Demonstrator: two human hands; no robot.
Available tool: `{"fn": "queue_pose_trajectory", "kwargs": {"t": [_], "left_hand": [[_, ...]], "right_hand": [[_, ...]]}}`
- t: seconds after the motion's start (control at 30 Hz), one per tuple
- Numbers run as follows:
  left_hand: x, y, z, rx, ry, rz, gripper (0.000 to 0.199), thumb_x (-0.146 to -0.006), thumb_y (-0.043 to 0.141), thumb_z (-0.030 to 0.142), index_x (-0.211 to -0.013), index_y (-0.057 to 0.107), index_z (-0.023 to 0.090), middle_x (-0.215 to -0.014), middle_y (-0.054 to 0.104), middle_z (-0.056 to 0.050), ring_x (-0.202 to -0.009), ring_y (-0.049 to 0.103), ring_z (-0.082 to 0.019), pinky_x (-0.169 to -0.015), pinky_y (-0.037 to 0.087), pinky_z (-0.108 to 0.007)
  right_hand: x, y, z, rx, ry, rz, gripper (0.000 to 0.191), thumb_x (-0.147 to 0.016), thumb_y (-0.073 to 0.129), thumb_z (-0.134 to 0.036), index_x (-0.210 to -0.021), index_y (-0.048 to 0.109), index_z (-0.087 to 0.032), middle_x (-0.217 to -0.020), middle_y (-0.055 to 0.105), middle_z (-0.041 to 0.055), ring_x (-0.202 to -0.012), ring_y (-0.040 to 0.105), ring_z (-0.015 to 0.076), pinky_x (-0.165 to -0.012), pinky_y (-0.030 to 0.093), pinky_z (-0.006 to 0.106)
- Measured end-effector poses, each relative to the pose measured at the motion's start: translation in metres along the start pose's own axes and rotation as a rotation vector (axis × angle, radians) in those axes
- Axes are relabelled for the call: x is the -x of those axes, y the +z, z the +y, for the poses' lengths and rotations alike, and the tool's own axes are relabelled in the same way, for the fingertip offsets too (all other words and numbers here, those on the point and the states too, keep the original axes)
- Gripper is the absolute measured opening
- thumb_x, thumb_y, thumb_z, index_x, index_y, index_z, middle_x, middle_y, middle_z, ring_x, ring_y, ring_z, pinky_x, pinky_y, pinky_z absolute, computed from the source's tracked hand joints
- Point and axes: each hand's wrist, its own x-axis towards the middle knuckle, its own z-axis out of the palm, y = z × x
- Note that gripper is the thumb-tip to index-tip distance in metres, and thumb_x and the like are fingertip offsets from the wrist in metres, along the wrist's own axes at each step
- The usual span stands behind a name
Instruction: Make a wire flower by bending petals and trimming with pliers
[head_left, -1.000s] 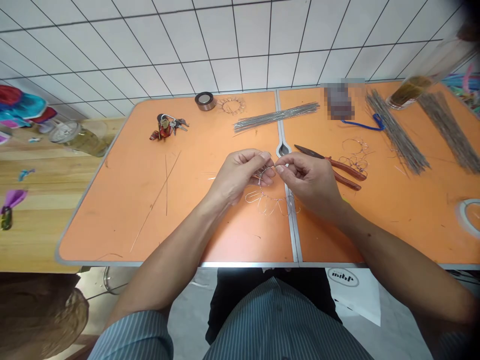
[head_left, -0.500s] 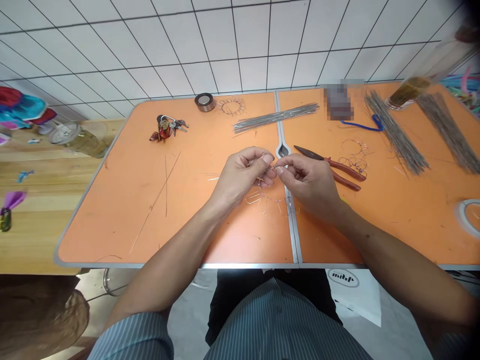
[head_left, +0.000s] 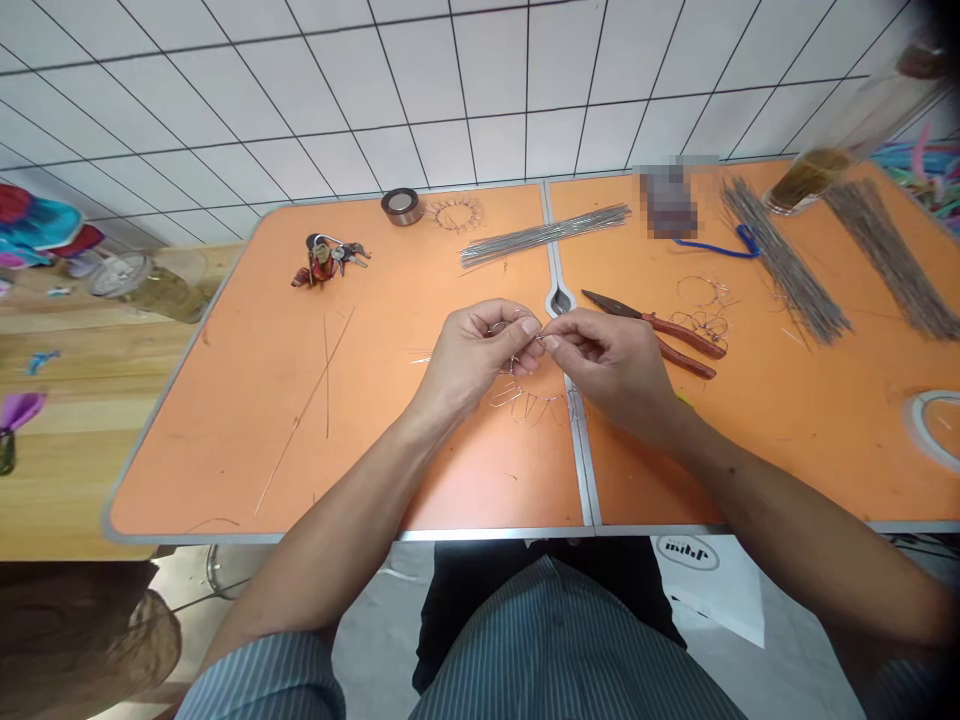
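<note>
While the left hand's [head_left: 480,350] fingertips pinch the looped wire piece [head_left: 536,398] and the right hand's [head_left: 607,360] grasp its wire end, the piece sits between both hands, above the orange table [head_left: 262,400]. Just beside the right hand lie red-handled pliers [head_left: 652,325]; a wire bundle [head_left: 545,235] rests beyond.

I see a smooth orange worktop [head_left: 255,400] with a soft sheen and metal edging, shiny bare metal wires [head_left: 544,236], pliers [head_left: 651,330] with dark metal jaws and glossy red grips, and glossy white wall tiles [head_left: 495,60].
</note>
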Motion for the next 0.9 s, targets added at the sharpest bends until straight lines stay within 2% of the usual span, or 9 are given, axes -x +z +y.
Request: {"fn": "queue_pose_trajectory", "kwargs": {"t": [0.2, 0.37, 0.5, 0.6, 0.73, 0.9], "left_hand": [[-0.001, -0.0006, -0.0029, -0.003, 0.02, 0.011, 0.036, -0.084, 0.095, 0.049, -0.083, 0.077, 0.018, -0.076, 0.08, -0.004, -0.06, 0.07, -0.012, -0.059, 0.057, -0.023], [-0.0017, -0.002, -0.0023, 0.03, 0.038, 0.036, 0.036, -0.08, 0.099, 0.048, -0.083, 0.078, 0.018, -0.074, 0.08, -0.004, -0.06, 0.071, -0.013, -0.058, 0.057, -0.023], [-0.0024, -0.0034, -0.0057, 0.049, 0.094, 0.03, 0.033, -0.082, 0.098, 0.045, -0.087, 0.079, 0.019, -0.076, 0.081, -0.004, -0.062, 0.073, -0.013, -0.059, 0.059, -0.022], [-0.002, -0.004, -0.0084, 0.05, 0.14, 0.028, 0.027, -0.087, 0.096, 0.041, -0.09, 0.08, 0.02, -0.077, 0.082, -0.003, -0.063, 0.075, -0.013, -0.061, 0.059, -0.022], [-0.0012, -0.0036, -0.0098, 0.034, 0.19, 0.026, 0.022, -0.09, 0.094, 0.037, -0.088, 0.08, 0.021, -0.075, 0.08, -0.001, -0.062, 0.074, -0.013, -0.061, 0.059, -0.022], [-0.0004, -0.0009, -0.0095, -0.004, 0.187, 0.032, 0.026, -0.087, 0.095, 0.043, -0.086, 0.081, 0.021, -0.073, 0.078, -0.001, -0.06, 0.071, -0.013, -0.059, 0.057, -0.023]], "right_hand": [[0.0002, -0.0012, -0.0014, -0.013, 0.018, -0.006, 0.017, -0.097, 0.067, -0.028, -0.091, 0.08, -0.019, -0.073, 0.07, -0.0004, -0.06, 0.05, 0.0126, -0.059, 0.034, 0.031], [0.0006, -0.0013, -0.0033, -0.004, 0.006, 0.012, 0.018, -0.099, 0.064, -0.027, -0.096, 0.08, -0.019, -0.063, 0.054, -0.0044, -0.057, 0.045, 0.0123, -0.058, 0.031, 0.031], [-0.0003, -0.0005, -0.0038, -0.008, -0.017, 0.019, 0.019, -0.098, 0.061, -0.023, -0.097, 0.08, -0.02, -0.061, 0.051, -0.0061, -0.055, 0.041, 0.0114, -0.058, 0.031, 0.031], [-0.0006, 0.0009, -0.0036, -0.019, -0.033, 0.025, 0.019, -0.097, 0.06, -0.019, -0.095, 0.079, -0.02, -0.065, 0.058, -0.0047, -0.056, 0.042, 0.0115, -0.059, 0.032, 0.031], [0.0004, 0.0035, -0.004, -0.069, -0.027, 0.031, 0.016, -0.095, 0.064, -0.019, -0.095, 0.08, -0.022, -0.078, 0.074, -0.001, -0.065, 0.053, 0.0136, -0.062, 0.035, 0.03], [0.0008, 0.0048, -0.0044, -0.109, -0.02, 0.055, 0.014, -0.094, 0.065, -0.019, -0.089, 0.078, -0.022, -0.079, 0.078, 0.0002, -0.071, 0.06, 0.0153, -0.063, 0.037, 0.029]]}}
